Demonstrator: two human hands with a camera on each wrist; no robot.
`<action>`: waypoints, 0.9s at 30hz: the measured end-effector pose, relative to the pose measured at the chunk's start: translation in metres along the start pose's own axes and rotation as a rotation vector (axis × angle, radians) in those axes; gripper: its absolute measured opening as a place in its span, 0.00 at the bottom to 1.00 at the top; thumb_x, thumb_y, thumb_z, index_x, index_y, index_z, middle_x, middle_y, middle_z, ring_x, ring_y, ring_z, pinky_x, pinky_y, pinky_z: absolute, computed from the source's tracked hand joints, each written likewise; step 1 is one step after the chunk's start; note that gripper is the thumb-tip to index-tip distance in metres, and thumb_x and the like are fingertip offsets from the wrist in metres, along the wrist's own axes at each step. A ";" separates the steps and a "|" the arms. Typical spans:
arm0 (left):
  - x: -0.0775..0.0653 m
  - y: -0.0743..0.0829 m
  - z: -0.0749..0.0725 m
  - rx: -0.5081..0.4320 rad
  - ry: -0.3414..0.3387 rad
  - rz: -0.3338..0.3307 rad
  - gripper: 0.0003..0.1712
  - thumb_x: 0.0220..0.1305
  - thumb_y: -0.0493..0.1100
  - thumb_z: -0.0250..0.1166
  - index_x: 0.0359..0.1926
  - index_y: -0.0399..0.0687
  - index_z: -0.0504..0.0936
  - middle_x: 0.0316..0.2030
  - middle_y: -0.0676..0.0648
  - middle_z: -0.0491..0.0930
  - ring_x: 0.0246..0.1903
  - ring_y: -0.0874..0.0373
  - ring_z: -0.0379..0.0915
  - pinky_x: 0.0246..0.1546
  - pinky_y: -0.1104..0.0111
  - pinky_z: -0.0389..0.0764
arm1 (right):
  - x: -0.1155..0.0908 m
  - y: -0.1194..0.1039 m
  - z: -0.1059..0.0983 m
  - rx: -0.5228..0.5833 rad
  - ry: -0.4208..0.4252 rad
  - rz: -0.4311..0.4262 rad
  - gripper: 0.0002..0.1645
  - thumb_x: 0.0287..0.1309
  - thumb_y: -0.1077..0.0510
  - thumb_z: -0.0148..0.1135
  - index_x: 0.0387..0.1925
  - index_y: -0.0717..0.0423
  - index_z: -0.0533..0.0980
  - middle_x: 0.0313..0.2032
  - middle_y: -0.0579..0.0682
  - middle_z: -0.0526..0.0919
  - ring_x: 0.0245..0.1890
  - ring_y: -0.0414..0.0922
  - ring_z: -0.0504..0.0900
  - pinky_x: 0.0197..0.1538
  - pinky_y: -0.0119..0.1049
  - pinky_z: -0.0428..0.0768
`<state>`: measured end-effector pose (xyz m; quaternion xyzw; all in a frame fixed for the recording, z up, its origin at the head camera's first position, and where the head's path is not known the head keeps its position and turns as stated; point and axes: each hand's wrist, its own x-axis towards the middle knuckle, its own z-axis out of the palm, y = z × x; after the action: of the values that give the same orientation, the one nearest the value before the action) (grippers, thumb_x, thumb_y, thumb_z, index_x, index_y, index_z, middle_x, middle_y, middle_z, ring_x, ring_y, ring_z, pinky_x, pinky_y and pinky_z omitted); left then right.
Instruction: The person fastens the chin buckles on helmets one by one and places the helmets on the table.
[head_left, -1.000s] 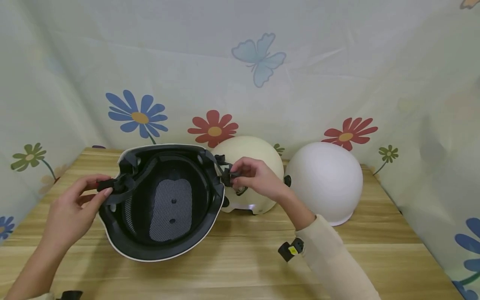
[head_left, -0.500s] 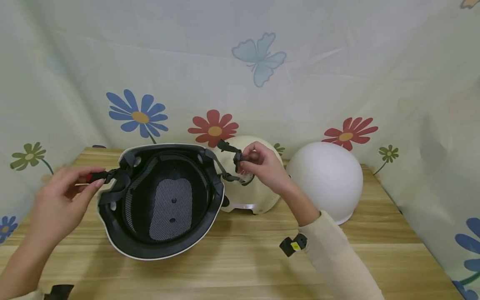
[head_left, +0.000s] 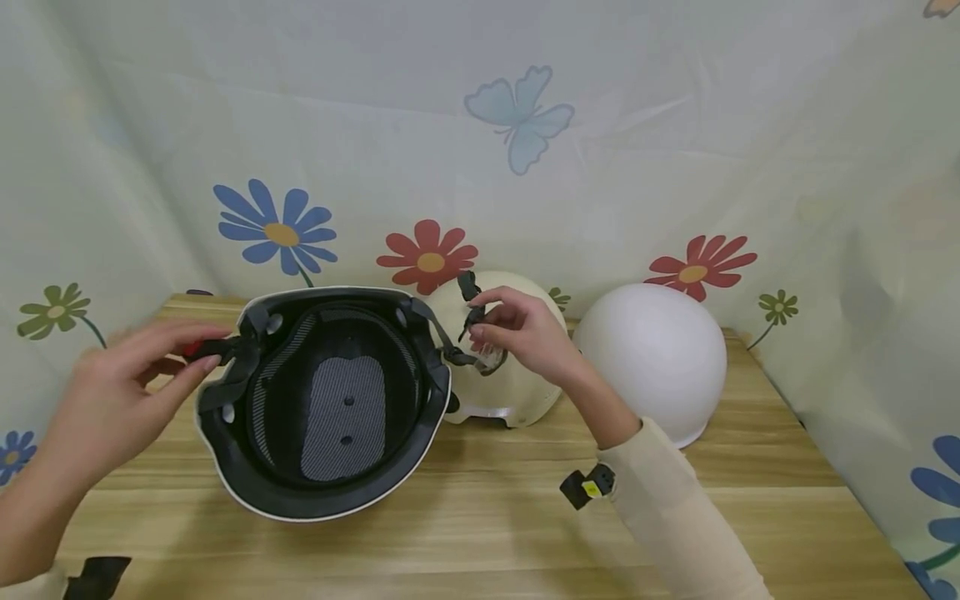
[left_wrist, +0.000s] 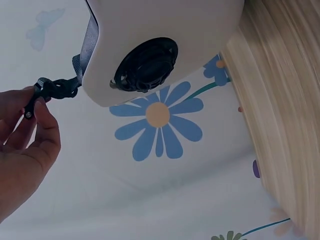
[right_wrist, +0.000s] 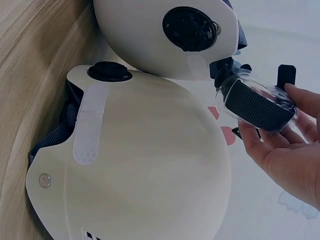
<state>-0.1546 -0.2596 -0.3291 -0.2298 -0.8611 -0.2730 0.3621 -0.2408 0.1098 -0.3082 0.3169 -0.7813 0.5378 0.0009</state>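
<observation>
An upturned helmet (head_left: 330,504) with a black padded lining and a white rim rests on the wooden table, left of centre. My left hand (head_left: 112,400) pinches a black buckle with a red part (head_left: 206,348) on its left strap; the left wrist view shows the black buckle (left_wrist: 57,89) stretched out from the shell. To the right, my right hand (head_left: 528,337) holds the other chin strap (head_left: 472,321) between thumb and fingers, raised above the rim. In the right wrist view, clear plastic (right_wrist: 250,95) wraps that strap's dark webbing (right_wrist: 257,109).
Behind the right hand stands a cream helmet (head_left: 517,400), dome up, close against the upturned one. A white helmet (head_left: 652,367) sits to its right. A flower-printed cloth (head_left: 600,192) hangs around the wooden table (head_left: 487,517).
My left hand has moved left and slightly up with the buckle, drawing its strap outward. My right hand has lifted the other strap, whose loose end now points up.
</observation>
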 end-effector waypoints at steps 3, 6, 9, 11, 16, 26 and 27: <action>0.002 0.000 0.001 0.009 -0.012 0.008 0.24 0.42 0.21 0.68 0.44 0.38 0.81 0.36 0.46 0.79 0.34 0.80 0.64 0.31 0.90 0.67 | 0.001 0.001 0.000 -0.018 0.016 0.019 0.16 0.56 0.70 0.57 0.47 0.64 0.70 0.29 0.61 0.81 0.29 0.51 0.81 0.33 0.41 0.80; 0.005 0.001 0.003 -0.004 -0.021 -0.006 0.25 0.42 0.21 0.68 0.45 0.40 0.81 0.37 0.50 0.79 0.34 0.81 0.65 0.31 0.90 0.68 | 0.003 0.002 0.000 -0.032 0.041 0.026 0.14 0.56 0.70 0.57 0.45 0.65 0.70 0.29 0.61 0.81 0.30 0.52 0.81 0.33 0.40 0.80; 0.009 0.002 0.004 -0.037 -0.031 -0.028 0.26 0.43 0.22 0.68 0.46 0.42 0.80 0.38 0.60 0.76 0.33 0.80 0.67 0.31 0.89 0.69 | 0.004 0.004 0.001 -0.046 0.074 0.025 0.11 0.55 0.70 0.58 0.41 0.65 0.71 0.30 0.60 0.80 0.29 0.53 0.81 0.32 0.40 0.80; 0.010 0.003 0.004 -0.048 -0.040 -0.048 0.25 0.45 0.24 0.68 0.46 0.43 0.79 0.38 0.62 0.75 0.31 0.81 0.68 0.30 0.89 0.69 | 0.004 0.005 0.002 -0.071 0.102 0.022 0.09 0.55 0.69 0.60 0.38 0.65 0.72 0.30 0.58 0.80 0.31 0.53 0.80 0.32 0.40 0.79; 0.014 0.006 0.003 -0.007 -0.077 -0.077 0.21 0.48 0.31 0.69 0.46 0.44 0.80 0.37 0.49 0.79 0.29 0.85 0.66 0.27 0.88 0.68 | 0.004 0.004 0.002 -0.163 0.180 0.034 0.08 0.52 0.67 0.63 0.36 0.65 0.76 0.40 0.55 0.72 0.41 0.51 0.75 0.42 0.39 0.78; 0.020 0.011 0.003 0.007 -0.093 -0.056 0.20 0.46 0.34 0.71 0.45 0.43 0.82 0.32 0.48 0.79 0.20 0.76 0.69 0.20 0.83 0.68 | 0.003 0.003 0.001 -0.303 0.282 -0.020 0.09 0.48 0.63 0.68 0.33 0.63 0.81 0.46 0.55 0.68 0.48 0.51 0.64 0.51 0.49 0.65; 0.021 0.011 0.004 0.005 -0.097 -0.057 0.20 0.46 0.34 0.71 0.45 0.43 0.82 0.32 0.49 0.79 0.19 0.75 0.70 0.20 0.83 0.69 | 0.003 0.003 0.001 -0.303 0.270 -0.029 0.09 0.48 0.63 0.68 0.33 0.63 0.81 0.45 0.54 0.71 0.48 0.50 0.66 0.51 0.49 0.66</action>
<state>-0.1628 -0.2447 -0.3125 -0.2171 -0.8846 -0.2697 0.3125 -0.2442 0.1087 -0.3103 0.2495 -0.8413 0.4517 0.1613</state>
